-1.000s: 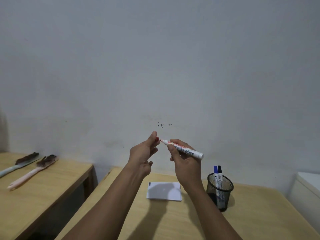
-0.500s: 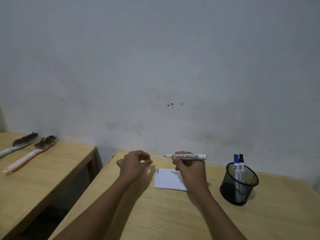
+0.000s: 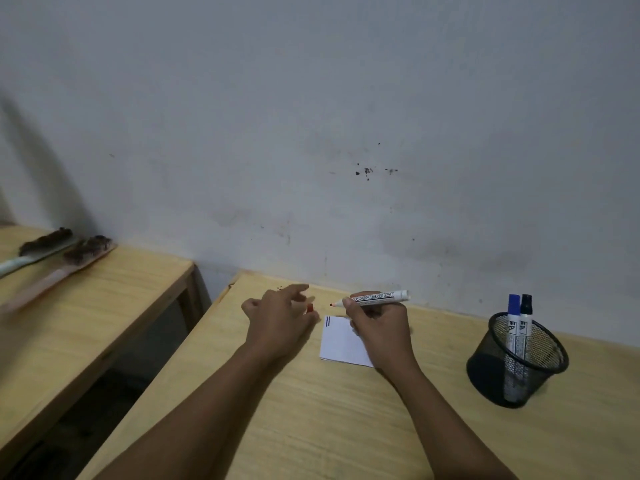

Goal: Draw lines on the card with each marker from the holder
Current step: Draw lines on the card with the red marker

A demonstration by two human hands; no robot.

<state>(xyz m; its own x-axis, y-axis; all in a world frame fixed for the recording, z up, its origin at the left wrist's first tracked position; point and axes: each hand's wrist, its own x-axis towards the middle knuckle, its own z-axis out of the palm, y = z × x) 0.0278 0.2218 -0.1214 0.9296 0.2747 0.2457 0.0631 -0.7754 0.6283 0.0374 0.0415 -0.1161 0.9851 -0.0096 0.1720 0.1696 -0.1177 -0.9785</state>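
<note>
The right hand (image 3: 381, 327) grips an uncapped red marker (image 3: 372, 298), its tip just above the far edge of the card (image 3: 341, 341) on the table (image 3: 346, 410). The left hand (image 3: 280, 323), left of the card, loosely pinches the red cap (image 3: 310, 308). Nothing pins the card, so a stroke could drag it; the cap could drop.
</note>
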